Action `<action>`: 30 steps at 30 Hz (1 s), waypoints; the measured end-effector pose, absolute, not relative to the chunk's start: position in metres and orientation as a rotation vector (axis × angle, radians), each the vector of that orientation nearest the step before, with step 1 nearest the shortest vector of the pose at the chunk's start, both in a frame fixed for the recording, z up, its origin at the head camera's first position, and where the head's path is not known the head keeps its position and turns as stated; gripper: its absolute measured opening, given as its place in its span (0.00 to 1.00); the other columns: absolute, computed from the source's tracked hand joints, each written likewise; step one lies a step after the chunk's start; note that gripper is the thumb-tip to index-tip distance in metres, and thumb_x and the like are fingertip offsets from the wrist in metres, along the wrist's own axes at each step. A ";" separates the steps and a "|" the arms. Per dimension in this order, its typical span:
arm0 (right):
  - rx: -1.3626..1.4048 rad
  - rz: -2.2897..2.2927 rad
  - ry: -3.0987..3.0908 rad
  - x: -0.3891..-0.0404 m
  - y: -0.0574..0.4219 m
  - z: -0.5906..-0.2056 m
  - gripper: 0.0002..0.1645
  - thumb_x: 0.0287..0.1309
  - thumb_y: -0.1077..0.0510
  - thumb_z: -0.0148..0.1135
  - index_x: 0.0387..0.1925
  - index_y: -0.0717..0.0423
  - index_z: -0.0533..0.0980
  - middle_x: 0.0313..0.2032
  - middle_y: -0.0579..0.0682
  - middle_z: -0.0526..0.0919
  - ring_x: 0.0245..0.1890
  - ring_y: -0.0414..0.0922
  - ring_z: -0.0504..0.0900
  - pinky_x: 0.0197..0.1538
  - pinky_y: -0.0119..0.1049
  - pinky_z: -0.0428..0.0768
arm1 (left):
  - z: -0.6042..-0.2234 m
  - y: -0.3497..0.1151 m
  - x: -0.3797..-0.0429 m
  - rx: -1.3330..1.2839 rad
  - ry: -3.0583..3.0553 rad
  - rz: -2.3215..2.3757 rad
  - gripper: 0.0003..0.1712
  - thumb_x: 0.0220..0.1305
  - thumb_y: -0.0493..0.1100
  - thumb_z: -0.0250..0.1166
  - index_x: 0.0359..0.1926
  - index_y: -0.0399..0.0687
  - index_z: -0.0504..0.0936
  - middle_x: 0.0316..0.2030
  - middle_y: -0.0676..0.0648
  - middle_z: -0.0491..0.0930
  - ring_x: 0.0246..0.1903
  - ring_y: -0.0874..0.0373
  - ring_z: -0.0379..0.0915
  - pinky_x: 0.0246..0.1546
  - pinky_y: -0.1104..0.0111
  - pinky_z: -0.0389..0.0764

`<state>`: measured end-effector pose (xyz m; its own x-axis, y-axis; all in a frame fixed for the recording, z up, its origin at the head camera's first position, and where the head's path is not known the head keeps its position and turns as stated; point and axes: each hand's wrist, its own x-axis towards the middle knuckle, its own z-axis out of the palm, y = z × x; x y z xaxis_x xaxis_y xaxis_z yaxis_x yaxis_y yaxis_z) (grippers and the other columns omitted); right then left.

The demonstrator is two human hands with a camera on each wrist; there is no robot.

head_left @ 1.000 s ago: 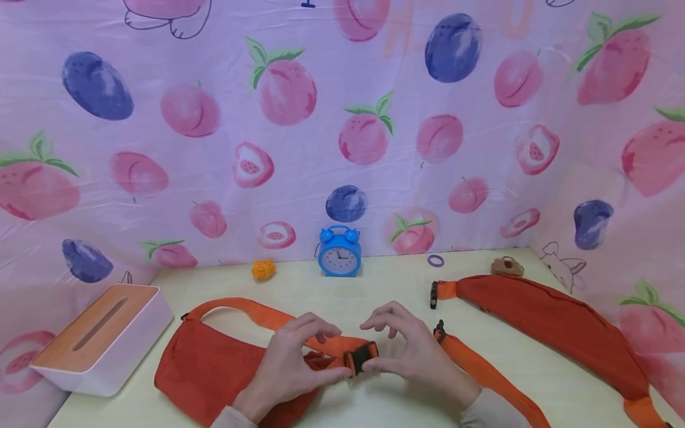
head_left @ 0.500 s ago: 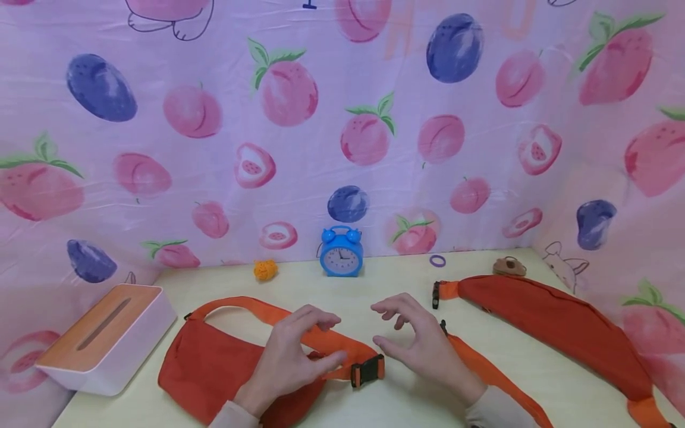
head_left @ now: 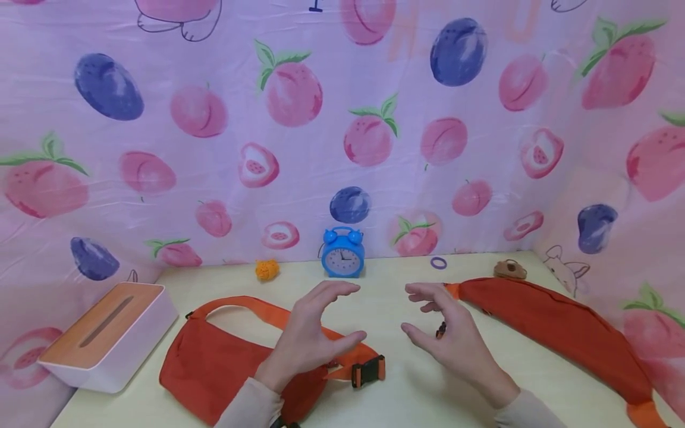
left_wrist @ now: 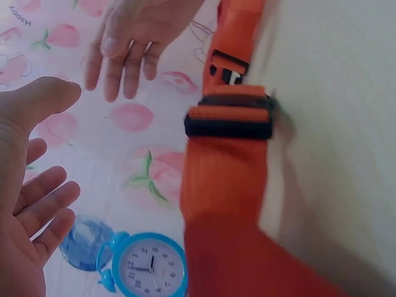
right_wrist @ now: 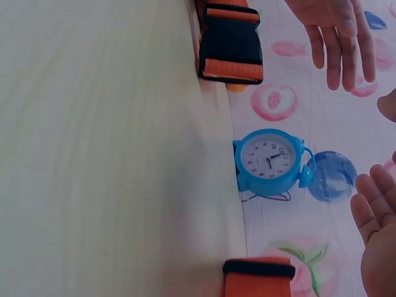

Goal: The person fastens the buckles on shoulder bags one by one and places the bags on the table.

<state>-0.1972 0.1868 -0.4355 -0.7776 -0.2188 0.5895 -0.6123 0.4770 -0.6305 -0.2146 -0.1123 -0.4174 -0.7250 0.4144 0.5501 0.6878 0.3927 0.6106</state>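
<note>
Overall, the buckled bag looks rust-red.

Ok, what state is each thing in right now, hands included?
Left hand: fingers and thumb apart, holding nothing.
Right hand: the same.
Left bag: lying down.
Left bag's buckle: clipped together.
Right bag: lying down.
Black clip behind right hand: partly hidden; looks undone.
Alarm clock: standing upright.
Tissue box: lid on.
Purple ring: lying flat.

Even, diffuse light fills the head view, leaving faint soft shadow on the bench at lower right of centre. Both wrist views look dimmer and softer; in the left one, the orange strap blurs near centre.
</note>
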 end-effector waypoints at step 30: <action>0.208 1.182 -2.498 -0.175 0.247 -0.447 0.42 0.62 0.48 0.86 0.73 0.45 0.77 0.66 0.44 0.84 0.63 0.45 0.82 0.58 0.22 0.77 | -0.426 -0.002 -0.270 -1.066 -2.280 -1.504 0.39 0.66 0.45 0.82 0.76 0.63 0.79 0.71 0.60 0.79 0.69 0.61 0.77 0.67 0.61 0.84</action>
